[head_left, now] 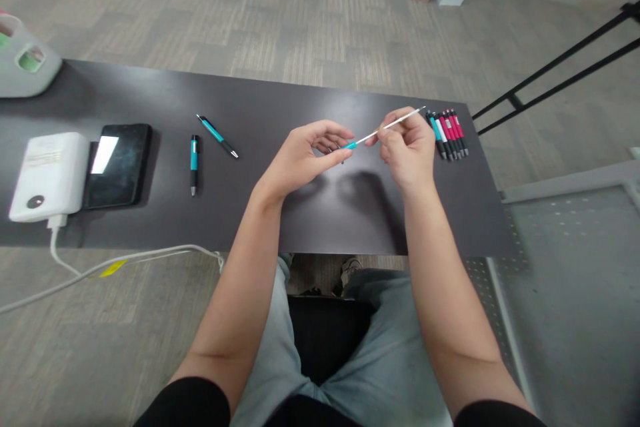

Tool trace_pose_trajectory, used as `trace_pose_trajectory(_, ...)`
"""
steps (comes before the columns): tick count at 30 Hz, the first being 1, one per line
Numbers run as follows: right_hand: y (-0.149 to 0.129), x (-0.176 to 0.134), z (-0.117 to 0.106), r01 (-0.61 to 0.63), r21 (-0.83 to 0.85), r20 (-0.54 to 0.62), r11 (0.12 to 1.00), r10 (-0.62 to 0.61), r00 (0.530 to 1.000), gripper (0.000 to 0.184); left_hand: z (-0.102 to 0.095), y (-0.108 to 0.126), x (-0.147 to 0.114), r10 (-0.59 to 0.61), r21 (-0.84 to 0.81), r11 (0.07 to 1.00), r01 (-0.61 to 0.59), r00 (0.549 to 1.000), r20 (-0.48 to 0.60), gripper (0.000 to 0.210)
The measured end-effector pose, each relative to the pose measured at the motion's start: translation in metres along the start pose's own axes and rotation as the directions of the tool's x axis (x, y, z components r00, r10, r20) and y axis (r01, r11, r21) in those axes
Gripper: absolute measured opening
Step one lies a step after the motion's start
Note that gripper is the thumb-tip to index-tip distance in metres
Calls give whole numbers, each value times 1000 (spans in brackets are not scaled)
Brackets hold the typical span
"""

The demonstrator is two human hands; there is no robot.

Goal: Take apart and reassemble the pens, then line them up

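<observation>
My left hand (307, 150) pinches a teal pen part (349, 145) at its fingertips, above the dark table (250, 213). My right hand (407, 147) holds a thin white pen refill (400, 121) that runs from the teal part up and to the right. The two hands are close together over the middle of the table. Two teal and black pens lie to the left: one upright (193, 163), one slanted (217, 135). A row of several pink, teal and black pens (449, 133) lies just right of my right hand.
A white power bank (50, 177) with a cable (100, 267) and a black phone (117, 163) sit at the table's left end. A grey container (23, 60) stands at the far left corner. Black metal bars (560, 77) rise at the right. My knees are under the table's front edge.
</observation>
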State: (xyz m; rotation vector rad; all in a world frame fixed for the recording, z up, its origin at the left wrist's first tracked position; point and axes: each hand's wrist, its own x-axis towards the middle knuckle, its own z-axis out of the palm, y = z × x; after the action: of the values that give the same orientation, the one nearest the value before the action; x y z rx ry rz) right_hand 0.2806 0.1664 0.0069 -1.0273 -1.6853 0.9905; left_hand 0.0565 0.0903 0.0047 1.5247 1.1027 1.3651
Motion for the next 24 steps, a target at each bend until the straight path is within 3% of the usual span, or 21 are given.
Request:
trace_pose_trajectory(5,-6,1,0,29,-77,12,997,-28,1000,59,-2,-1,1,-8,-1,1000,8,1000,-13,39)
trace_pose_trajectory(9,-7,-2,4,24,-34,-14,999,-25,1000,54,-2,-3,1,2,-2,1000,-2,1000,-12,39)
trace_pose_trajectory(17,-14,-12,9,21,-70,139,997,-11,990,60,-3,-4,0,-10,-19,1000,10,1000,-7,46)
trace_pose_trajectory(24,-18,-15,12,-38,-7,125,999,39,991,67,-6,-6,-5,-21,-8,1000,21,999,-29,42)
